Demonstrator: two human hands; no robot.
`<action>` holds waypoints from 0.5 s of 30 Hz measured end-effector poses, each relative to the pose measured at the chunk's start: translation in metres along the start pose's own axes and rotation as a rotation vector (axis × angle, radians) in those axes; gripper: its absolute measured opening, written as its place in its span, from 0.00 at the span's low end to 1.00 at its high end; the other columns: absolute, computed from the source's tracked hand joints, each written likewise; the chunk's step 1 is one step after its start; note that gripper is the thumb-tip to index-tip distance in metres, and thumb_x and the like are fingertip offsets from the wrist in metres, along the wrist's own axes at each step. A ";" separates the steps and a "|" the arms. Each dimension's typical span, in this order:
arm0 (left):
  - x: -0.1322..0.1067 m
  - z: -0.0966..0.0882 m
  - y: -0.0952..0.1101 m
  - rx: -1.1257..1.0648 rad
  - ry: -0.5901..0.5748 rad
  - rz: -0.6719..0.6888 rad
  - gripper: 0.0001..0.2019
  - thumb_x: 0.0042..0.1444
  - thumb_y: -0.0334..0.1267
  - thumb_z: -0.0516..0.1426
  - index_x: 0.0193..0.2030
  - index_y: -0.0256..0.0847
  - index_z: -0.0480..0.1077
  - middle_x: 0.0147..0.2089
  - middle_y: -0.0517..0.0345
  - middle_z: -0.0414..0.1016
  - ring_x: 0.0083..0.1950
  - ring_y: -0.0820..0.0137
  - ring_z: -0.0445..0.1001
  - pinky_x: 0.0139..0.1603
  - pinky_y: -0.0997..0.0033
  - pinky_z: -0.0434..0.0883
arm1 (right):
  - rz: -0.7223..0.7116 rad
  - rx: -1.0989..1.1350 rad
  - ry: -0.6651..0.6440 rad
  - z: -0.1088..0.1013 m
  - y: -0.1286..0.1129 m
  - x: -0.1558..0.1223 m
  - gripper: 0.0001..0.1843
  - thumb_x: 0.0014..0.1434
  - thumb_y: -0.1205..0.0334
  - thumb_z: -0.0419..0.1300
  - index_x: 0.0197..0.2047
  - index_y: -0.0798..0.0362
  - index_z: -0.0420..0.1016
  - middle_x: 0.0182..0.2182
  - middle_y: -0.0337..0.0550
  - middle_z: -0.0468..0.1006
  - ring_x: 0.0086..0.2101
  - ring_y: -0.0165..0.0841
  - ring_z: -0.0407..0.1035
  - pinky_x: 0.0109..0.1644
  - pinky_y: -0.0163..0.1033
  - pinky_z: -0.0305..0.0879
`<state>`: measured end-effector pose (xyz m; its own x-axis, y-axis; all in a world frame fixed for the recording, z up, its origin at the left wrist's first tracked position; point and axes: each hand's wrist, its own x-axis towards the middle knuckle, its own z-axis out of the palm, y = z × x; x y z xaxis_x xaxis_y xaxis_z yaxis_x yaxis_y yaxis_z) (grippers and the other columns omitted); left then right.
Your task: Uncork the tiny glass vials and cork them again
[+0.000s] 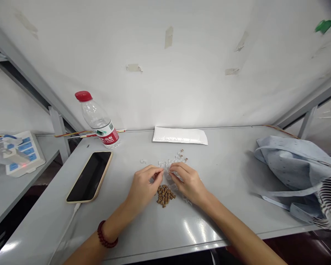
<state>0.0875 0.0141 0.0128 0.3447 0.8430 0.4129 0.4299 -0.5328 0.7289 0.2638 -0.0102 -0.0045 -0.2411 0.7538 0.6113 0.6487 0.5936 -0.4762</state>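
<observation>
My left hand [146, 182] and my right hand [189, 182] face each other low over the table, each closed in a pinch of thumb and forefinger. What sits between the fingertips is too small to make out. Around and under my right hand lies a scatter of small clear pieces [169, 162], a few at the far side with brown ends. Just below the hands, a pile of small brown cork-like pieces [164, 195] rests on the table. One clear piece [143, 161] lies apart, beyond my left hand. My right hand covers part of the clear scatter.
The grey table [127, 228] meets a white wall. A white packet [180, 135] lies at the back. On the left are a red-capped water bottle [99, 121], a phone [89, 177] with its charging cable [67, 226], and a power strip [27, 154]. A light-blue bag [289, 158] sits right.
</observation>
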 end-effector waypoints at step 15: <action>0.008 -0.024 0.003 0.090 -0.507 -0.077 0.13 0.58 0.34 0.51 0.26 0.40 0.75 0.26 0.58 0.72 0.29 0.71 0.67 0.31 0.73 0.64 | 0.415 -0.014 0.001 -0.036 0.054 0.013 0.12 0.59 0.66 0.52 0.39 0.53 0.76 0.39 0.46 0.79 0.44 0.39 0.71 0.49 0.47 0.66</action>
<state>0.0719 0.0207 0.0315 0.6609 0.7500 0.0273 0.5324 -0.4942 0.6873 0.3218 0.0215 0.0008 0.0440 0.9281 0.3697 0.7002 0.2353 -0.6740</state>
